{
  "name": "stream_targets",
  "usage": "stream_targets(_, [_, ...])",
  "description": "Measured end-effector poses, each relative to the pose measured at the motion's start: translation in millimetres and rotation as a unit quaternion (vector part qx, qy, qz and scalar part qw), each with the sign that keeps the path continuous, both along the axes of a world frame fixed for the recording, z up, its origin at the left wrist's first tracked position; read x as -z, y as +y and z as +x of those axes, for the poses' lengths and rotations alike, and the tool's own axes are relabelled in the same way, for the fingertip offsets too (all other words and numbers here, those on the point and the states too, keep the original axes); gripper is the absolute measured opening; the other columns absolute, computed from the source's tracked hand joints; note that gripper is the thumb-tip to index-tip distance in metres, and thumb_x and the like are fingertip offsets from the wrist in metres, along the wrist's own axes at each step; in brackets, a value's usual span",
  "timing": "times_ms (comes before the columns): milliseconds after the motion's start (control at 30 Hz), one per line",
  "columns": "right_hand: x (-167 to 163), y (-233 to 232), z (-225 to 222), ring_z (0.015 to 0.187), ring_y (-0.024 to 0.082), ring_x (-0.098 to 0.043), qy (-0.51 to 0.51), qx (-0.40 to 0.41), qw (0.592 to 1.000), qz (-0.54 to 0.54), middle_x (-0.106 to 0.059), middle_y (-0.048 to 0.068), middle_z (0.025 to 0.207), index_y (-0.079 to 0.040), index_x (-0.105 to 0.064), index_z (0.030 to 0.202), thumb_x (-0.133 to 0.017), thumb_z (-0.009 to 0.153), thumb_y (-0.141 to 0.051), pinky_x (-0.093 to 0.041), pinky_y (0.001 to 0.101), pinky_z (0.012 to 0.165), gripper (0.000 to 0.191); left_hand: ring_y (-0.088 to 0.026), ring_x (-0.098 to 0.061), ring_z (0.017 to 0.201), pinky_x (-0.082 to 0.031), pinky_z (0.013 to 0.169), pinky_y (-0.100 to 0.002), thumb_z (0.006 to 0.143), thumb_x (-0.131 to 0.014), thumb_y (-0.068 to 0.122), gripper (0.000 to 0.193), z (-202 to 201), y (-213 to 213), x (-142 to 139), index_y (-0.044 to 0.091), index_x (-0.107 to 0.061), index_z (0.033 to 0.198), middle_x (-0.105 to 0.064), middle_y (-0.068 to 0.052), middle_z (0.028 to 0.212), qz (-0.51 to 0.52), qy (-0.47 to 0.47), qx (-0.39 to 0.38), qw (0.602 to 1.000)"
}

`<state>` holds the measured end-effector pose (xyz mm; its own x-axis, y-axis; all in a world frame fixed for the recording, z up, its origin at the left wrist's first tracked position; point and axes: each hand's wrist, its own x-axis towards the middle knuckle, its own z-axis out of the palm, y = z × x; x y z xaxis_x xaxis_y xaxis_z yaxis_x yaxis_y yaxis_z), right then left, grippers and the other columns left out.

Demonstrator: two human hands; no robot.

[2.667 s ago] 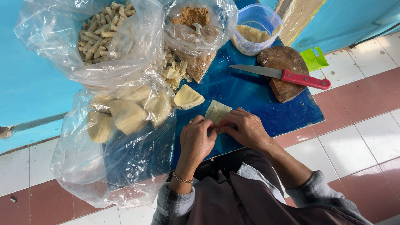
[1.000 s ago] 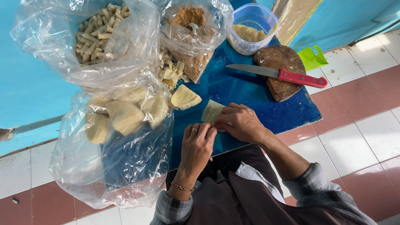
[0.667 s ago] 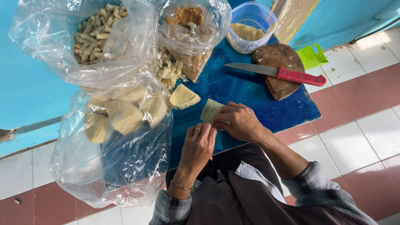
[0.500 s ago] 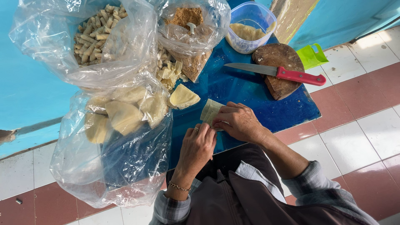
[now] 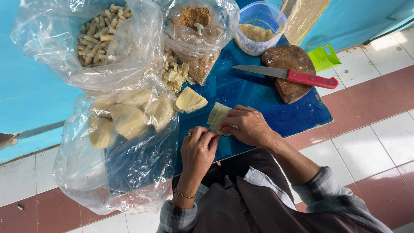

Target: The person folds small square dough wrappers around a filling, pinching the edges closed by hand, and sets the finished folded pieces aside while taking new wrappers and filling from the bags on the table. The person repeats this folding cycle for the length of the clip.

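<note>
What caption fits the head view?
Both hands, left hand and right hand, fold a wrapper on a blue board.

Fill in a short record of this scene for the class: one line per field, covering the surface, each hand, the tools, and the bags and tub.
surface: blue board on a tiled floor
left hand: fingers pinch the near end of the pale wrapper
right hand: pressed on the same wrapper
knife: red handle, lying across a round wooden block
top bag: small finished rolls
lower bag: folded pale wrappers
middle bag: brown crumbly filling
tub: clear, holds a pale paste
</note>
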<state>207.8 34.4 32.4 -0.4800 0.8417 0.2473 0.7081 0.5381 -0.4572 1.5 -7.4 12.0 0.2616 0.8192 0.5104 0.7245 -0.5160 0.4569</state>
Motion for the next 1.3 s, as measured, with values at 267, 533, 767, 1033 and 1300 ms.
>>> stream_targets(267, [1,-1,-1,0.092,0.022,-0.066,-0.003,0.013,1.0,-0.021,-0.07,0.0,0.089,-0.019,-0.079,0.091,-0.077,0.085,-0.029,-0.054,0.0401,0.079,0.012,-0.021,-0.064,0.09,-0.049,0.075,-0.038,0.084,-0.082,0.02,0.018,8,-4,5,0.013,-0.067,0.088,-0.061,0.0,0.094,-0.028,0.0,-0.008,1.0])
stream_targets(533, [-2,4,1,0.097,0.022,-0.067,0.021,0.013,0.998,-0.061,-0.07,0.0,0.091,-0.016,-0.075,0.09,-0.079,0.082,-0.03,-0.056,0.0404,0.079,0.017,-0.023,-0.062,0.092,-0.047,0.074,-0.04,0.085,-0.085,0.028,0.028,18,1,4,0.014,-0.063,0.097,-0.06,-0.002,0.094,-0.052,0.004,-0.059,0.997])
stream_targets(767, [3,3,2,0.093,0.023,-0.066,0.032,0.003,0.999,-0.003,-0.069,0.001,0.092,-0.015,-0.074,0.096,-0.081,0.081,-0.03,-0.055,0.0413,0.078,0.022,-0.025,-0.061,0.097,-0.045,0.077,-0.043,0.079,-0.085,0.026,0.035,20,-1,-1,0.013,-0.063,0.102,-0.059,-0.004,0.098,-0.085,0.008,-0.062,0.994])
stream_targets(1033, [-2,-2,13,0.09,0.019,-0.064,0.041,-0.03,0.996,0.069,-0.073,-0.003,0.095,-0.019,-0.079,0.092,-0.082,0.079,-0.031,-0.05,0.038,0.074,0.018,-0.02,-0.062,0.094,-0.045,0.079,-0.042,0.083,-0.083,0.024,0.017,12,9,-10,0.015,-0.071,0.089,-0.061,0.001,0.093,-0.126,-0.005,-0.028,0.992])
stream_targets(1300, [-3,-8,13,0.093,0.019,-0.063,0.007,-0.037,0.992,0.124,-0.072,-0.004,0.096,-0.021,-0.081,0.092,-0.083,0.077,-0.028,-0.049,0.0369,0.071,0.017,-0.025,-0.06,0.095,-0.045,0.08,-0.045,0.076,-0.084,0.025,0.024,19,5,-9,0.013,-0.072,0.093,-0.059,-0.002,0.096,-0.04,0.024,-0.053,0.998])
